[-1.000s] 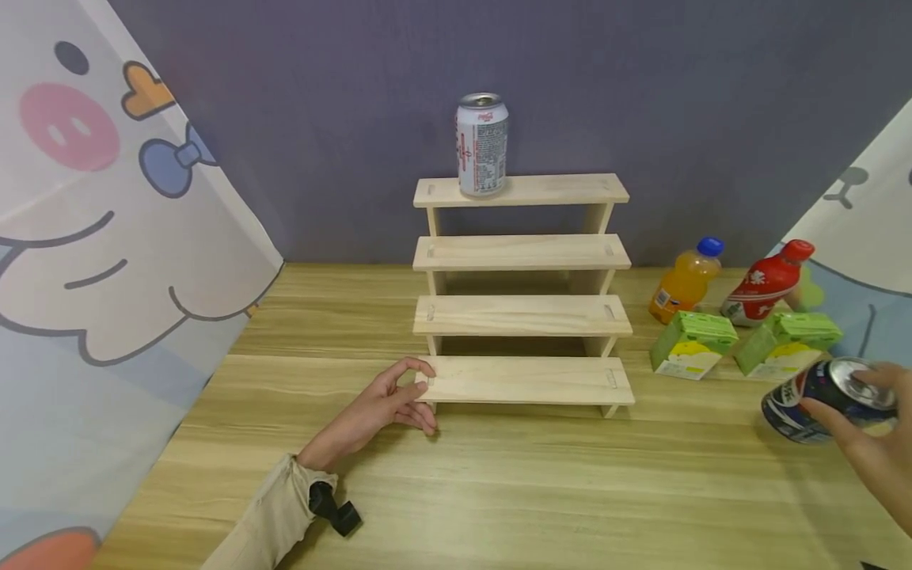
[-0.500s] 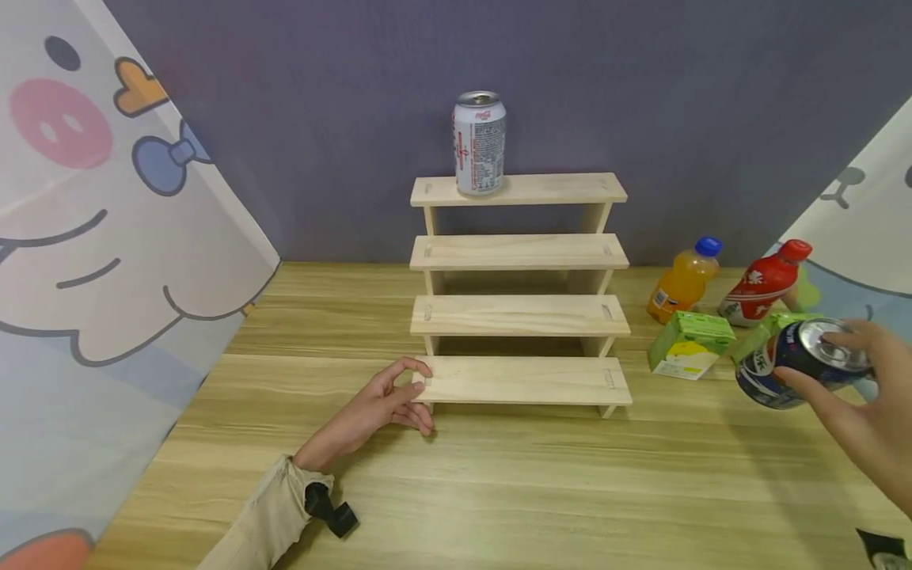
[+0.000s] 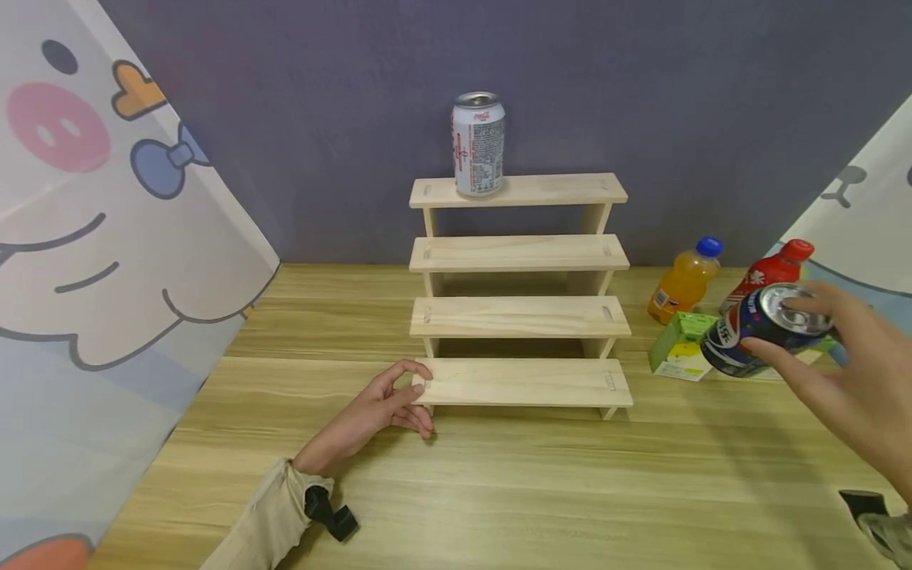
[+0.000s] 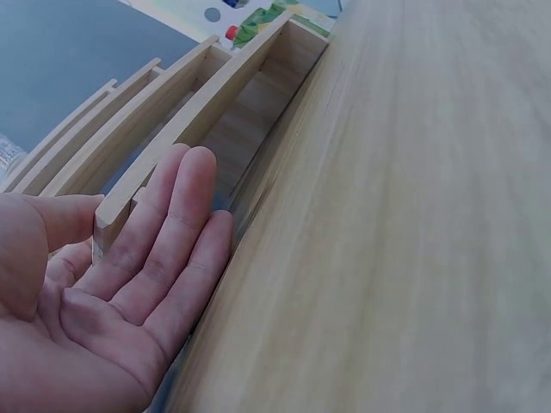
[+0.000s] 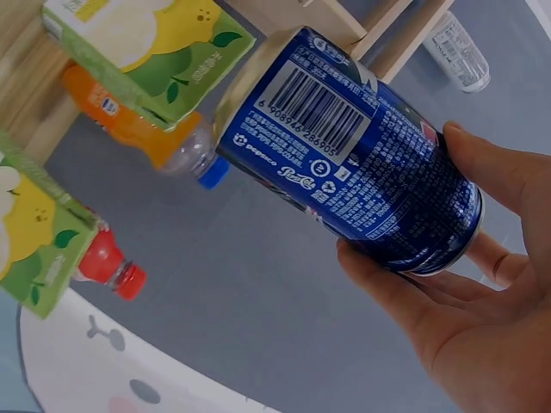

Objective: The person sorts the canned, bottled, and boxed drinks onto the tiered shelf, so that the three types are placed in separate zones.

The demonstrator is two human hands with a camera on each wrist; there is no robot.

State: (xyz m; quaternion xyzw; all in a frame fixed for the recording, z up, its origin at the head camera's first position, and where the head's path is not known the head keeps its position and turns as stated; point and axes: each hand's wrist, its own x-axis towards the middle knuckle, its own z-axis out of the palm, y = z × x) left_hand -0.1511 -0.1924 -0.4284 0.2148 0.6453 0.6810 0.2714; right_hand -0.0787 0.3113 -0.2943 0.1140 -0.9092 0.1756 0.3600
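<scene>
My right hand (image 3: 851, 364) grips a dark blue Pepsi can (image 3: 764, 328) near its top. The can is tilted, raised over the right side of the table in front of the juice cartons. In the right wrist view the fingers and thumb wrap the can (image 5: 344, 155) around its top end, barcode side showing. My left hand (image 3: 388, 404) holds the left end of the bottom step of a wooden tiered stand (image 3: 523, 381). Seen from the left wrist, the thumb and index finger of that hand (image 4: 129, 284) pinch the board's end while the other fingers extend below it.
A white Coca-Cola can (image 3: 478, 146) stands on the stand's top step, left of its middle. At the right are an orange drink bottle (image 3: 682, 285), a red bottle (image 3: 777, 269), a green carton (image 3: 677, 348) and another carton (image 5: 39, 232). A grey wall (image 3: 342, 142) rises behind.
My right hand has carried the Pepsi can up and leftward, so it now overlaps the cartons and the red bottle. The left hand has stayed on the stand's bottom step.
</scene>
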